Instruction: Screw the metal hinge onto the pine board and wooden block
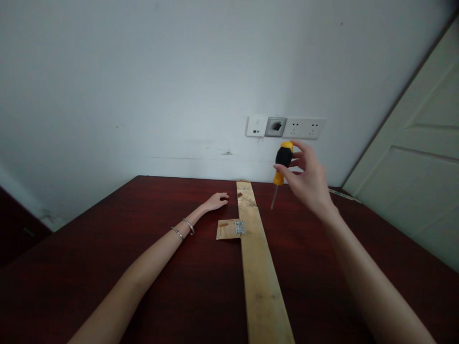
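My right hand (306,174) grips a screwdriver (284,156) by its yellow and black handle. The shaft points down and slightly left, with its tip in the air right of the long wooden board (263,277). My left hand (216,201) lies on the dark red table, fingers stretched toward the board's far part and holding nothing. Just below that hand sits a small wooden piece (226,230) against the board's left edge. A silver metal hinge (239,227) spans the joint between the small piece and the board.
The dark red tabletop (172,296) reaches back to a pale wall (179,86). Wall sockets (304,128) and a network plate (256,126) are set above the table's far edge. A white panelled door (423,157) stands at the right.
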`<state>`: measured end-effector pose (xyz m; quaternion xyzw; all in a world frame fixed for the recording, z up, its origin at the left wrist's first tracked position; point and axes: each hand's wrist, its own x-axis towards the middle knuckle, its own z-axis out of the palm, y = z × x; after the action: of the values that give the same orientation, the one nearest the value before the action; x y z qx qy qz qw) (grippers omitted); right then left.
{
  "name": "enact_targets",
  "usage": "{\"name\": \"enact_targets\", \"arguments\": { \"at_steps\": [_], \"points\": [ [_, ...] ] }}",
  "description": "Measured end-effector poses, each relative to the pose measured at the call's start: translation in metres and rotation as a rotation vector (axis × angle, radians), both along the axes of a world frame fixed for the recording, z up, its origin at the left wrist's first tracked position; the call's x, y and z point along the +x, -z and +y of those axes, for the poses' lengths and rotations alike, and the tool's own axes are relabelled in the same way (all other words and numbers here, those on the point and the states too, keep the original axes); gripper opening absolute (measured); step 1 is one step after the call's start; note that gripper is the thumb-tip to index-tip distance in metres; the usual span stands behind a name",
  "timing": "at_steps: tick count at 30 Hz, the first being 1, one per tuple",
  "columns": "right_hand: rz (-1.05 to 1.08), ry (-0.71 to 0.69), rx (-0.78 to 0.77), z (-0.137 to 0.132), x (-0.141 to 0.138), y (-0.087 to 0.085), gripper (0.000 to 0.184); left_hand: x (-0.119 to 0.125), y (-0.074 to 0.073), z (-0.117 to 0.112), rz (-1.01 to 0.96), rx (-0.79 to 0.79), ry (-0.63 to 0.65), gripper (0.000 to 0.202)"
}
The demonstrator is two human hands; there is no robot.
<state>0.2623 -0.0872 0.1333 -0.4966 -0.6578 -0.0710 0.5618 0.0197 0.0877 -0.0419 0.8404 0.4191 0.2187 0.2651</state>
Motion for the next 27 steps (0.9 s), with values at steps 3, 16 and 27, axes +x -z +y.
{"name": "enact_targets", "arguments": {
  "at_steps": [3, 16, 27],
  "points": [
    [0.113, -0.172, 0.006, 0.0, -0.02, 0.014, 0.061, 0.0, 0.0, -0.001, -0.011, 0.005, 0.002, 0.037],
    [0.266, -0.438, -0.071, 0.026, -0.04, 0.054, 0.06, 0.003, 0.01, 0.001, -0.034, 0.033, -0.035, 0.038],
    [0.217, -0.437, -0.121, 0.027, -0.042, 0.057, 0.057, 0.003, 0.011, -0.001, -0.056, 0.032, -0.037, 0.038]
  ]
}}
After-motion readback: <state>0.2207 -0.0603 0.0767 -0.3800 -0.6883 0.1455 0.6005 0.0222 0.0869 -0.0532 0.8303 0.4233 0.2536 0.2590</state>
